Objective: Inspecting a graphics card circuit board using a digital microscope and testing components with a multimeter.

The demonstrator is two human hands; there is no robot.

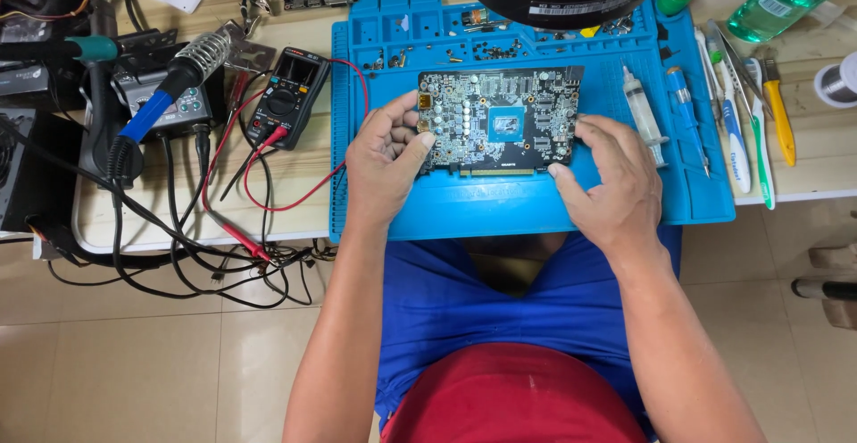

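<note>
Overhead view of a circuit board [498, 121] held flat over a blue work mat [500, 202] on the worktop [295, 184]. The left hand [386, 162] grips the board's left edge, its fingers [403, 112] curled over the top and the thumb pressed against the side. The right hand [611, 184] grips the right edge in the same way, fingers [596, 130] bent onto the board and the thumb at its lower corner. Both hands are closed on the board, which lies component side up with a square chip at its centre. Just right of the right hand lie a syringe [644, 112] and a blue screwdriver [686, 112]. To the left, off the mat, stands a multimeter [287, 95] with red and black leads, and beyond it a soldering iron [165, 95] in its coil stand. Small screws fill the mat's upper trays.
</note>
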